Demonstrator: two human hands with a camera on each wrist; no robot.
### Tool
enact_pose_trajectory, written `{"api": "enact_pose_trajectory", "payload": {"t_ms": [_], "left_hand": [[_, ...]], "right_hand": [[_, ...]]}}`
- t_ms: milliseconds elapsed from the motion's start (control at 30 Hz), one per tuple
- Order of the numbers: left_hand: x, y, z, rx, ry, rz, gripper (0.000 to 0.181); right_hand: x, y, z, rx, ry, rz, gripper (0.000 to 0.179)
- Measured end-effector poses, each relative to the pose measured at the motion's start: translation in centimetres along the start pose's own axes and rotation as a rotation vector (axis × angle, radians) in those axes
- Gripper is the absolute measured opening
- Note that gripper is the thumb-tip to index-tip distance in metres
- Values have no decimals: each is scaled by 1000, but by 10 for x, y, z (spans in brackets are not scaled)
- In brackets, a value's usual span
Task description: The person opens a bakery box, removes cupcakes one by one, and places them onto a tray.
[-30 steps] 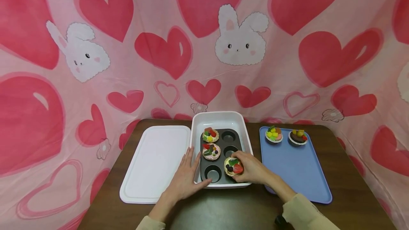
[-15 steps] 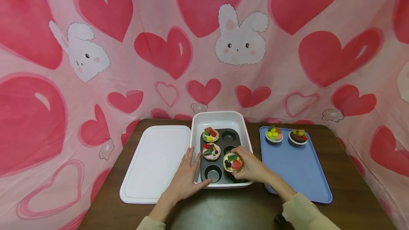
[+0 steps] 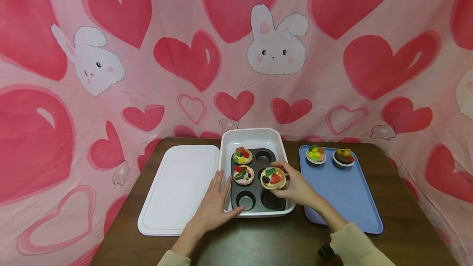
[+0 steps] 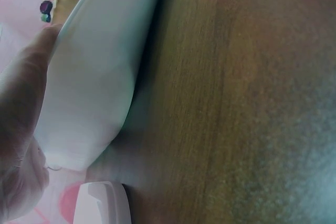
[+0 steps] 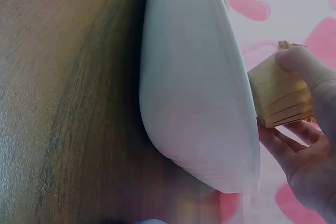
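Note:
In the head view, my right hand (image 3: 298, 188) holds a fruit tart (image 3: 272, 178) by its sides, topped with strawberry, dark berries and a green leaf shape. The tart is raised over the right column of a dark muffin tin (image 3: 259, 205). That tin lies inside a white bin (image 3: 253, 136). In the right wrist view the tart's ridged tan shell (image 5: 283, 93) shows between thumb and fingers, above the bin's rim. My left hand (image 3: 212, 208) rests with spread fingers at the bin's front left corner. Two more fruit tarts (image 3: 243, 175) sit in the tin's left column.
Right of the bin lies a blue tray (image 3: 338, 196) with a fruit-topped cupcake (image 3: 315, 155) and a chocolate one (image 3: 343, 158) at its far end. A white lid-like board (image 3: 181, 192) lies on the left. A small black object (image 3: 326, 253) is near the right sleeve.
The right hand has lifted the tart out of the front right cup and moved it up and slightly away from me, uncovering that cup. The left hand has stayed put.

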State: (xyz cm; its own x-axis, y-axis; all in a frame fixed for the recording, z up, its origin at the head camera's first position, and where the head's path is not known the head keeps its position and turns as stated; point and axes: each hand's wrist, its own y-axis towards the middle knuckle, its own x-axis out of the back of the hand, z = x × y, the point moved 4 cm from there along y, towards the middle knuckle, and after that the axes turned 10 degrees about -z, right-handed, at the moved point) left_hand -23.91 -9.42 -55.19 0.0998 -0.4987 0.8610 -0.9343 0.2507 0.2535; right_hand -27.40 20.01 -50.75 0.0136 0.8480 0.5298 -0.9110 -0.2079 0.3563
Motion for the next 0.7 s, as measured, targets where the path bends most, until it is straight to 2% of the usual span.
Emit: {"api": "enact_pose_trajectory", "payload": {"t_ms": [100,333,467,700], "left_hand": [[0,0,0,6,-2,7,112],[0,0,0,3,0,3,112],[-1,0,0,-2,-3,-5,111],[-1,0,-1,10,-2,6,111]], "right_hand": [[2,0,-2,-27,51,-23,78],[8,-1,-5,-18,219,-77,76],[13,-3,-6,-53,315,-90,76],[23,-6,-9,-115,380,-127,78]]}}
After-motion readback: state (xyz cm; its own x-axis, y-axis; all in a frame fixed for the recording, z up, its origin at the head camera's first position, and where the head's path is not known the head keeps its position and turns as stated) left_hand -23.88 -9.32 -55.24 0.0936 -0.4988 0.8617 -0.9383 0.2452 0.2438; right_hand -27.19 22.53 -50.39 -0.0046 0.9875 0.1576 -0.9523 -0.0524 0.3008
